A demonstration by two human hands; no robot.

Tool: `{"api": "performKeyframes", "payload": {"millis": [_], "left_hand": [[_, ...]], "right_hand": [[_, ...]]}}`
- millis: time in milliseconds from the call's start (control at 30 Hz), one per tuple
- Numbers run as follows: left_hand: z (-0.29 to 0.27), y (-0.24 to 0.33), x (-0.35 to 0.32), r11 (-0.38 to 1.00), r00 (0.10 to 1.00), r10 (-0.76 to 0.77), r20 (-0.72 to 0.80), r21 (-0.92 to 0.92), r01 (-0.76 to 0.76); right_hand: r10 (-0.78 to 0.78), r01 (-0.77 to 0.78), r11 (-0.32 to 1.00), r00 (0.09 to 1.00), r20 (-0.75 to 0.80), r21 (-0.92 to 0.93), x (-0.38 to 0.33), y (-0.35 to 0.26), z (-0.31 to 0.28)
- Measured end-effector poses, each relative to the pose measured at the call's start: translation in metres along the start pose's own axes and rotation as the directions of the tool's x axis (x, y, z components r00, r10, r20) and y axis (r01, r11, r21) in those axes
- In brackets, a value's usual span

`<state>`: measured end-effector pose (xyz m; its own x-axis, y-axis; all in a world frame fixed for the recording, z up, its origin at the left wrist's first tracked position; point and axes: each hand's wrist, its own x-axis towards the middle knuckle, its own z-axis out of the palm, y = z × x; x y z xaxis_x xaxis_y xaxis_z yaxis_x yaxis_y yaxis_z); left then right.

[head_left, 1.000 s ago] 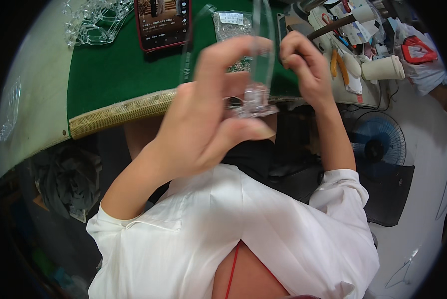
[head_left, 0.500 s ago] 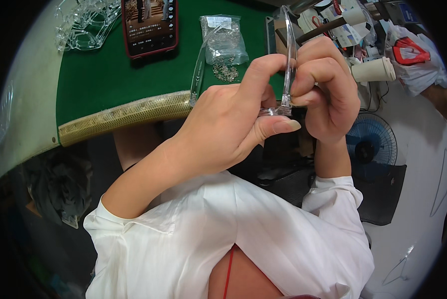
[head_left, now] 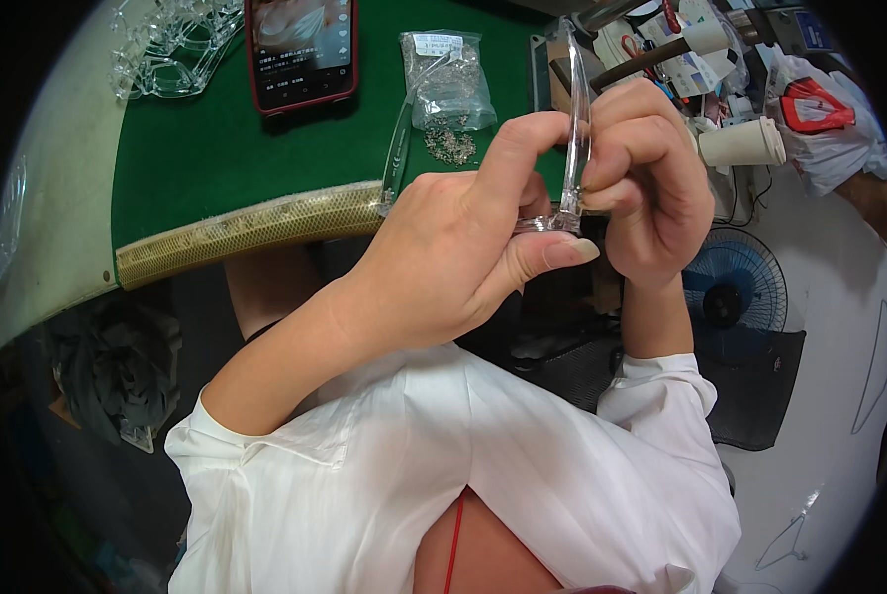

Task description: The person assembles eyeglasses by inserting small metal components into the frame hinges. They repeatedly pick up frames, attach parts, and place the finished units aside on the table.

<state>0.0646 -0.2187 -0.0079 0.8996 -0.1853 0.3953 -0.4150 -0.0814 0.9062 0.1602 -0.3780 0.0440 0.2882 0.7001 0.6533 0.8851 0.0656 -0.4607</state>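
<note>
Glasses [head_left: 574,139] made of clear plastic are up in front of the person, by the near edge of the green table [head_left: 216,168]. The left hand [head_left: 443,238] is clamped on their front part, thumb below and fingers above. One clear arm stands up between the two hands, and the other pokes up past the left hand's far side.

The big change is the right hand [head_left: 656,188]. One second ago it was away from the glasses. Now it is right beside the upright arm, low down near the corner, with its fingers curled in together. I can't tell if a tiny thing is pinched there. So it looks like both hands are now busy at the same corner, and that small joint is probably what is being worked on.

Little silvery bits [head_left: 450,146] lie in a pile by a plastic bag [head_left: 446,79]. The phone [head_left: 302,49] shows a new picture.
</note>
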Motion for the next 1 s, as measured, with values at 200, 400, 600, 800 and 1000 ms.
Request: {"api": "performKeyframes", "payload": {"millis": [200, 400, 600, 800, 1000], "left_hand": [[0.0007, -0.0011, 0.0, 1.0, 1.0, 0.009, 0.001, -0.006, -0.009], [-0.0001, -0.0015, 0.0006, 0.998, 1.0, 0.021, 0.006, 0.056, -0.021], [0.0022, 0.0008, 0.0007, 0.991, 0.998, -0.046, 0.04, -0.125, 0.051], [0.0023, 0.0022, 0.0014, 0.967, 0.994, -0.097, 0.058, -0.229, 0.108], [0.0023, 0.0012, 0.0026, 0.97, 0.993, -0.103, 0.065, -0.216, 0.114]], "right_hand": [[0.01, -0.009, 0.998, 1.0, -0.011, 0.059, 0.0001, 0.0025, -0.0008], [0.035, -0.034, 0.998, 0.999, -0.015, 0.054, -0.0012, 0.0016, -0.0022], [0.021, -0.017, 0.998, 0.998, -0.056, 0.062, -0.0027, 0.0015, 0.0001], [0.004, 0.003, 0.995, 0.998, -0.069, 0.102, -0.0025, 0.0022, 0.0001], [0.016, -0.007, 0.991, 0.998, -0.065, 0.133, -0.0041, 0.0046, -0.0009]]}}
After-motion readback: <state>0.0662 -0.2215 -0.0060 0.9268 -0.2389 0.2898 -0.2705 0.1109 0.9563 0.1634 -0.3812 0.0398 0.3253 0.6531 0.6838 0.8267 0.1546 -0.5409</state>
